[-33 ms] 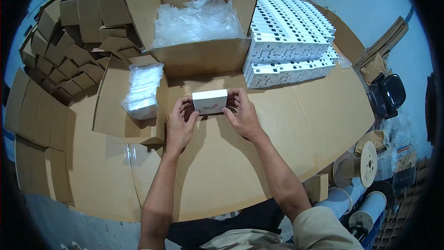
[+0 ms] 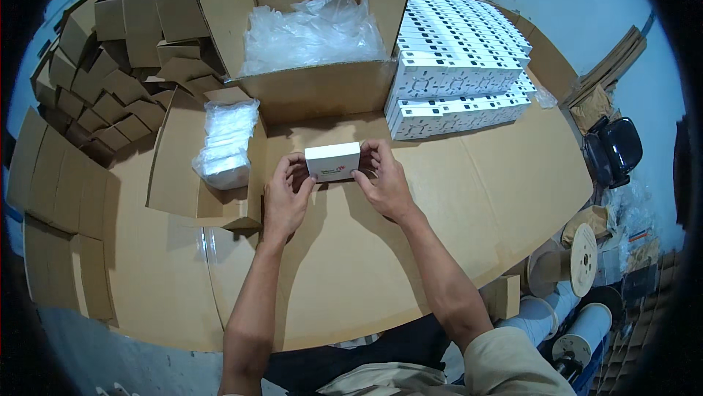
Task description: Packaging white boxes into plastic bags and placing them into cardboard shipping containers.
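Note:
Between my two hands is a small white box (image 2: pixel 332 162) with a little red mark and dark print on its near face. My left hand (image 2: pixel 286 192) grips its left end, thumb on the near face and fingers curled behind. At the right end my right hand (image 2: pixel 384 181) holds it the same way. The box is just above or on the cardboard-covered table (image 2: pixel 454 198); which of the two I cannot tell. Left of my left hand stands an open carton (image 2: pixel 253 209) containing a row of plastic-wrapped items (image 2: pixel 225 143).
A large open carton (image 2: pixel 322 88) with clear plastic bags (image 2: pixel 315 34) stands at the back. White printed boxes (image 2: pixel 461 77) are stacked at the back right. Folded brown cartons (image 2: pixel 110 88) pile up at the far left. Beyond the right table edge are spools (image 2: pixel 582 260).

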### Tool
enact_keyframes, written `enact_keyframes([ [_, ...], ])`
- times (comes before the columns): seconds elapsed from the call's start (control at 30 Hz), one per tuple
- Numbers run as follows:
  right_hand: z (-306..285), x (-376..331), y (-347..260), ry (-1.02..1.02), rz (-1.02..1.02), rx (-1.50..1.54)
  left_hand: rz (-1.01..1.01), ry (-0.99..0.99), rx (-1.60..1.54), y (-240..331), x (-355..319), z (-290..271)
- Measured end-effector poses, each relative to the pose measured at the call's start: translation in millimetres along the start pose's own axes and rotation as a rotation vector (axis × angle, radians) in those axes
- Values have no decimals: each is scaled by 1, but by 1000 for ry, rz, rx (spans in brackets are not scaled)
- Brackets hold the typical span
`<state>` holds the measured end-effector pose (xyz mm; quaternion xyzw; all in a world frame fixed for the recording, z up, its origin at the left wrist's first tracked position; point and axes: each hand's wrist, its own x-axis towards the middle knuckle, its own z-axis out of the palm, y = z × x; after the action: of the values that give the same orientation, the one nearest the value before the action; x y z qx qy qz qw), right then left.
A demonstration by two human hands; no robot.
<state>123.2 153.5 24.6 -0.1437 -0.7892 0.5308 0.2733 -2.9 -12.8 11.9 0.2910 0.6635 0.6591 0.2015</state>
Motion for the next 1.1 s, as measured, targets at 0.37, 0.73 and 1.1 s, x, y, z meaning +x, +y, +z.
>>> enact_keyframes([
  [0.37,-1,-1,11,-39,23,18,-40,-71,158,2,5,-7],
  [0.73,-1,0,14,-52,29,26,-39,-53,153,2,2,-5],
  [1.1,0,-1,14,-68,73,45,-16,-66,171,-1,1,-7],
])
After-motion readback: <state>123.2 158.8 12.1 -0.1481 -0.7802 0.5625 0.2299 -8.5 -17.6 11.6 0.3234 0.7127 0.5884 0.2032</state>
